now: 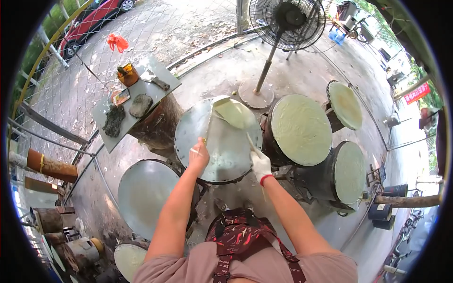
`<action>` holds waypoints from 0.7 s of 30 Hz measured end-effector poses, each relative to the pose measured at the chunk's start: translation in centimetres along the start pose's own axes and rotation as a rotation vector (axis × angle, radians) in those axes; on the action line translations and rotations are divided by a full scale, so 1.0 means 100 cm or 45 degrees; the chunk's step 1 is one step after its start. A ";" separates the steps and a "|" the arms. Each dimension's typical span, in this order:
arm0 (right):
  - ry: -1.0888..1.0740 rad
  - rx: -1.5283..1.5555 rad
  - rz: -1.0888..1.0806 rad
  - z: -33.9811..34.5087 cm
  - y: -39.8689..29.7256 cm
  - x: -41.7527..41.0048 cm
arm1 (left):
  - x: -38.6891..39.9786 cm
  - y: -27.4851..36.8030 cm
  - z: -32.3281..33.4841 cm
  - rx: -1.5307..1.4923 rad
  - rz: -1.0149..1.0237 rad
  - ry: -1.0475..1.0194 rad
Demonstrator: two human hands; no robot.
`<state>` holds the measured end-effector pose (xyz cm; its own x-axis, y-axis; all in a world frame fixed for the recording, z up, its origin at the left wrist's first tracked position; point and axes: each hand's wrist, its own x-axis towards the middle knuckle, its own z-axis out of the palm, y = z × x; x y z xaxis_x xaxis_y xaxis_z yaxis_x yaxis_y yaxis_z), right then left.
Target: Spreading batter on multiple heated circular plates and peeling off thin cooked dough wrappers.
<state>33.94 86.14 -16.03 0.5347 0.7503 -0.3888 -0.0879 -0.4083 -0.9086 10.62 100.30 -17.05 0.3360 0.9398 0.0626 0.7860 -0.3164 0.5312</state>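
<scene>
In front of me is a round metal griddle (226, 155) with a patch of pale green batter (235, 115) on its far part. My bare left hand (199, 155) grips the long handle of a batter-coated ladle or scoop (220, 100), whose head is over the griddle's far edge. At the griddle's right edge, my right hand (261, 163), in a white knit glove with a red cuff, holds a slim, pale tool (251, 140). Its far end is blurred near the batter, so its shape is unclear.
Green sheets cover the right griddle (302, 130), the lower-right griddle (350, 173) and the far-right griddle (344, 106). Left stands a bare griddle (148, 194). A board (136, 118) carries a scraper (155, 81), cloths and a cut container (127, 75). A pedestal fan (267, 70) stands ahead.
</scene>
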 end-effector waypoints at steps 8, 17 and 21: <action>-0.239 0.217 0.359 0.049 -0.054 -0.018 | -0.007 -0.020 -0.041 0.147 -0.133 -0.044; -0.401 0.292 0.389 0.067 -0.075 -0.019 | -0.031 -0.051 -0.088 0.327 -0.220 -0.019; -0.152 0.061 0.214 0.043 -0.039 -0.001 | -0.045 -0.067 -0.107 0.387 -0.217 0.065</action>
<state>30.64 89.90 -13.08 0.4064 0.7312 -0.5479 -0.2087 -0.5095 -0.8347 -1.71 99.57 -11.85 0.1661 0.9852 0.0412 0.9498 -0.1711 0.2621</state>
